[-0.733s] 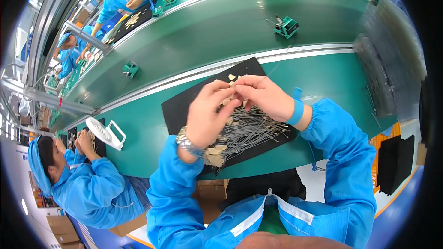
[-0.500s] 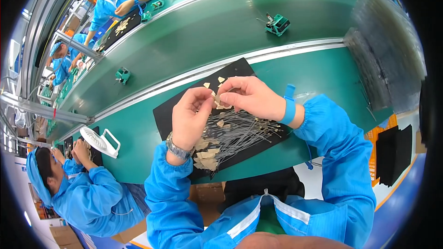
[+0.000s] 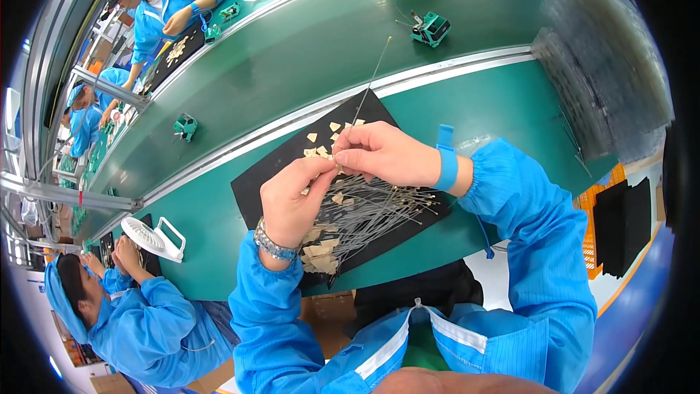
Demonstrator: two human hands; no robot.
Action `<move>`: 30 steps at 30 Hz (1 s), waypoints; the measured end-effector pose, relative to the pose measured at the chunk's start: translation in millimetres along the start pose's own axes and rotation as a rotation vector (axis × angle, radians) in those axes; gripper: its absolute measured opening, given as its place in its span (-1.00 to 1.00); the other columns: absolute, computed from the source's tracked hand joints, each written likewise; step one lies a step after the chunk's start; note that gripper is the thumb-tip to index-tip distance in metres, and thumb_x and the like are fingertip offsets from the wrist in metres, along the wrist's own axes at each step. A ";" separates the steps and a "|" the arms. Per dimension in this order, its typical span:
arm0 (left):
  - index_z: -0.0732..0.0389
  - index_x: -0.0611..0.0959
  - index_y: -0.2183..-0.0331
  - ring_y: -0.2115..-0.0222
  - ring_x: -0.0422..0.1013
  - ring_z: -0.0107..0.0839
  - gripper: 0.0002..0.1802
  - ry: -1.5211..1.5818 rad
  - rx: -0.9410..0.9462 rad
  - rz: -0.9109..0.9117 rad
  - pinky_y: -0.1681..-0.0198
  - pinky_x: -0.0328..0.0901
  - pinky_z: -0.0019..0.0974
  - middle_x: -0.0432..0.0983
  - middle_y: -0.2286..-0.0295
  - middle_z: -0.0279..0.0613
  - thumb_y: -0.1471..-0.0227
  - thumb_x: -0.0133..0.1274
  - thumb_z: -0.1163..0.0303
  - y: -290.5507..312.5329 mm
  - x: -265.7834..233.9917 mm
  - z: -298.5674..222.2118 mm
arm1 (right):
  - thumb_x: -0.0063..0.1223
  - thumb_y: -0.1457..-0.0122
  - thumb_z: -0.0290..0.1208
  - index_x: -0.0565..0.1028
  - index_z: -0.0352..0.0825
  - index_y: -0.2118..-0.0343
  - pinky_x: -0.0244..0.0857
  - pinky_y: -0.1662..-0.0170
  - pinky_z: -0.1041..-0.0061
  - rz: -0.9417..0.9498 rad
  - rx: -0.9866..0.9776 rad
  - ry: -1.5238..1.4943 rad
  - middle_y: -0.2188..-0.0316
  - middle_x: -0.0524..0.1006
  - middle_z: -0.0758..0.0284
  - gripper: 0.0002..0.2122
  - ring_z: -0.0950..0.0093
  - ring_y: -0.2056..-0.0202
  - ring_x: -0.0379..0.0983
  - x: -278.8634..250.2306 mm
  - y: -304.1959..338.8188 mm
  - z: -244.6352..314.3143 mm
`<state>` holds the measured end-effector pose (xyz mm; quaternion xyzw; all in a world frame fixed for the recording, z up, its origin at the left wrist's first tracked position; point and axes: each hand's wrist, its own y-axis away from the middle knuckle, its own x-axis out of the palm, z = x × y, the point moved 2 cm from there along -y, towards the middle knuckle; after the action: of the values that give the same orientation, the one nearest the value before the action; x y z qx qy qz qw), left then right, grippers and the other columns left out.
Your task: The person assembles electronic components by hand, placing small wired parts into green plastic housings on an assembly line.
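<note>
A thin grey cable (image 3: 374, 73) with a small yellowish tip rises from my right hand (image 3: 390, 155), which pinches it between thumb and fingers. My left hand (image 3: 293, 197) is closed in a pinch too, its fingertips meeting those of the right; what lies between them is too small and covered to make out. Beneath both hands is a black mat (image 3: 251, 191), tilted on the green bench. A bundle of loose grey cables (image 3: 386, 211) lies there, with small beige pieces (image 3: 319, 257) in a pile at its near left and others (image 3: 315, 152) scattered beyond my fingers.
Past a metal rail, a green conveyor belt (image 3: 292, 66) carries green fixtures (image 3: 430, 29). A white fan (image 3: 152, 237) stands at left, near a seated co-worker (image 3: 146, 314). Clear plastic sheets (image 3: 598, 66) stand at right. Other co-workers sit across the belt.
The cable now sticks up and away from my right hand. My fingertips have drawn together and hide what was between them. The whole view has shifted slightly.
</note>
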<state>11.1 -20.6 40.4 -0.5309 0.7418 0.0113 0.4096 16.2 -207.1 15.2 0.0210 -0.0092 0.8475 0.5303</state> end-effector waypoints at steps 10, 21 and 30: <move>0.23 0.65 0.39 0.41 0.55 -0.19 -0.85 -0.076 0.188 0.000 0.35 0.44 -0.31 0.59 0.40 -0.15 0.10 0.21 0.64 -0.8 7.2 2.6 | 0.02 -0.26 -0.36 0.48 -0.38 0.29 0.29 0.42 0.63 -0.094 -0.208 0.287 0.48 0.49 0.41 -0.83 0.69 0.44 0.36 1.2 -0.8 -9.5; 0.26 0.65 0.41 0.41 0.54 -0.20 -0.84 -0.096 0.249 -0.006 0.36 0.43 -0.31 0.58 0.39 -0.16 0.14 0.22 0.65 -0.1 7.4 5.8 | -0.01 -0.27 -0.33 0.47 -0.38 0.30 0.33 0.46 0.63 -0.060 0.005 0.123 0.51 0.44 0.44 -0.81 0.68 0.48 0.34 2.0 0.1 -7.1; 0.27 0.61 0.38 0.40 0.52 -0.18 -0.84 -0.067 0.240 0.027 0.34 0.42 -0.30 0.55 0.36 -0.12 0.09 0.18 0.67 -1.3 8.7 10.4 | 0.01 -0.26 -0.35 0.48 -0.39 0.27 0.33 0.45 0.63 -0.082 0.154 -0.105 0.50 0.46 0.43 -0.82 0.66 0.45 0.39 3.4 -0.5 -10.3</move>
<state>17.4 -23.2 28.7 -0.4674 0.7308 -0.0543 0.4944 14.8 -203.5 5.0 0.1067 0.0290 0.8212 0.5599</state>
